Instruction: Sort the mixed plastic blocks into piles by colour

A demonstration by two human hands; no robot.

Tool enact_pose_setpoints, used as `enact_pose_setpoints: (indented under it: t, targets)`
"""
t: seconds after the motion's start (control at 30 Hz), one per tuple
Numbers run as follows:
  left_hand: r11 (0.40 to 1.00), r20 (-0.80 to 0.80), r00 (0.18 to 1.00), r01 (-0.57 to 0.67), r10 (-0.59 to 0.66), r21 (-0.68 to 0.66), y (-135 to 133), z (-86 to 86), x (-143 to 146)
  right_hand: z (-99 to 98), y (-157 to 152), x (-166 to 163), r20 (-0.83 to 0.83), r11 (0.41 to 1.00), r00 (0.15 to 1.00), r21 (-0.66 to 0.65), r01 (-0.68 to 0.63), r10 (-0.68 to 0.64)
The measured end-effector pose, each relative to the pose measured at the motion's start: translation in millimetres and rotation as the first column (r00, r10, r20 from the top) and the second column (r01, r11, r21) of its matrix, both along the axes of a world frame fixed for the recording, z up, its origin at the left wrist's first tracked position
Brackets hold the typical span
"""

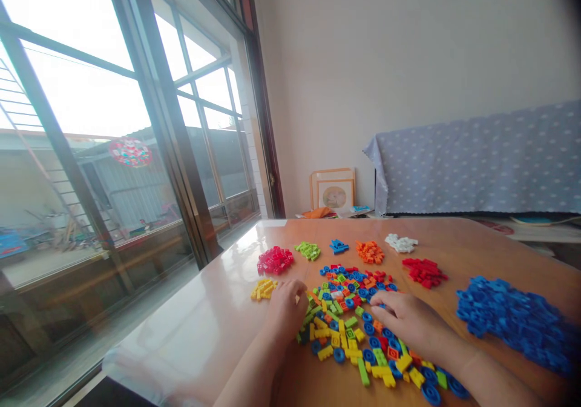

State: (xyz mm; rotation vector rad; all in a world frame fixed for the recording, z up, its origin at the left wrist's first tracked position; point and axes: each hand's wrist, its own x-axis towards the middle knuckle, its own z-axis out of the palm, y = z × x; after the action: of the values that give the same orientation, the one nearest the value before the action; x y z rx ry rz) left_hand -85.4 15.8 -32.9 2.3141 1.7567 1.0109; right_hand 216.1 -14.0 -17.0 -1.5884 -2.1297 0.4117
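A mixed heap of small plastic bricks (349,322) in blue, yellow, green, red and orange lies on the wooden table (454,243) in front of me. My left hand (287,307) rests at the heap's left edge, fingers curled, beside a small yellow pile (263,288); what it holds, if anything, is hidden. My right hand (406,319) lies palm down on the heap's right side, fingers pointing left and bent onto the bricks. Whether they pinch a brick is not visible.
Sorted piles ring the heap: pink (275,260), light green (308,250), small blue (338,246), orange (370,252), white (401,243), red (424,271) and a large blue pile (512,319) at the right. A window (113,152) runs along the left; a covered sofa (476,165) stands behind.
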Motion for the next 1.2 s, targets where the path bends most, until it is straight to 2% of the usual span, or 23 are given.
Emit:
enact_pose_setpoints:
  t: [0.13,0.27,0.43,0.67,0.77,0.83,0.93,1.0,1.1,1.2]
  targets:
    - [0.984,-0.076,0.981,-0.178,0.176,-0.013,0.4,0.7,-15.2,-2.2,0.8,0.9,0.005,1.0,1.0,0.009,0.007,-0.007]
    - [0.957,-0.211,0.94,-0.286,0.268,-0.057,-2.5,6.7,-24.3,-4.4,1.9,1.4,0.01,1.0,1.0,0.01,0.011,-0.011]
    - [0.954,-0.3,0.919,-0.291,0.256,-0.076,-1.3,7.4,-27.5,-6.5,4.6,2.2,0.019,1.0,1.0,0.002,0.016,-0.016]
    - [0.954,-0.317,0.91,-0.295,0.266,-0.049,4.0,0.3,-35.9,-9.4,5.8,3.1,0.006,1.0,1.0,0.004,0.01,-0.01]
    - [0.955,-0.184,0.94,-0.296,0.289,-0.016,7.9,-3.7,-41.6,-8.3,4.8,3.0,0.01,1.0,1.0,0.007,0.01,-0.01]
    - [0.952,-0.015,0.952,-0.307,0.307,-0.017,10.8,-6.7,-45.5,-7.0,4.2,2.8,0.009,1.0,1.0,0.009,0.011,-0.011]
    - [0.95,0.228,0.922,-0.299,0.312,-0.09,13.1,-9.9,-47.8,-5.2,3.4,2.5,0.011,1.0,1.0,0.007,0.014,-0.014]
    - [0.96,0.355,0.893,-0.233,0.275,-0.157,12.6,-10.5,-45.1,-4.8,3.1,2.4,0.014,1.0,1.0,0.004,0.012,-0.012]
    - [0.968,0.534,0.824,-0.062,0.188,-0.245,10.2,-10.2,-35.7,-5.0,3.1,2.1,0.007,1.0,1.0,-0.003,0.015,-0.015]
    - [0.954,0.61,0.78,0.056,0.142,-0.295,9.1,-10.9,-28.2,-5.3,3.5,1.8,0.001,1.0,1.0,-0.013,0.016,-0.016]
